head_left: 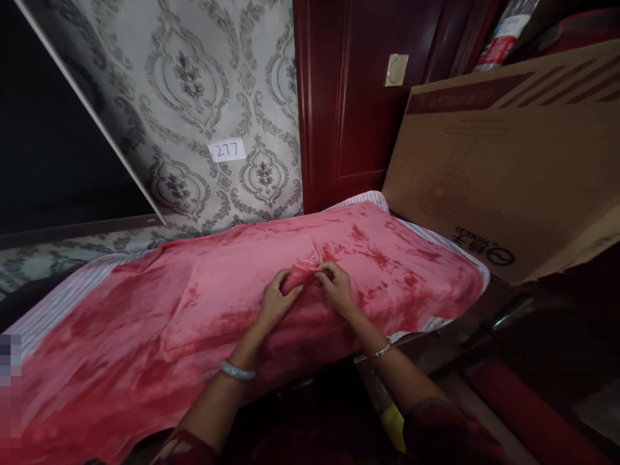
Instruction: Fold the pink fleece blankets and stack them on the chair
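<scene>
A flat, roughly rectangular piece of pink plush cloth (232, 284) lies in front of me; whether it is a pillowcase I cannot tell. Beneath it spreads a larger pink plush cover (407, 278) with darker brushed patches. My left hand (277, 298) is closed on a gathered corner at the right end of the cloth piece, thumb on the near side. Just to its right, my right hand (338, 289) pinches the same gathered edge between thumb and fingers. The gathered part is lifted slightly off the cover.
Striped fabric (62, 310) shows under the cover's edges. A dark screen (68, 129) stands at the left, before patterned wallpaper with a paper label (227, 150) marked 277. At the right, a large cardboard box (494, 174) leans near a dark red door panel (339, 97); a bottle (506, 35) stands behind it.
</scene>
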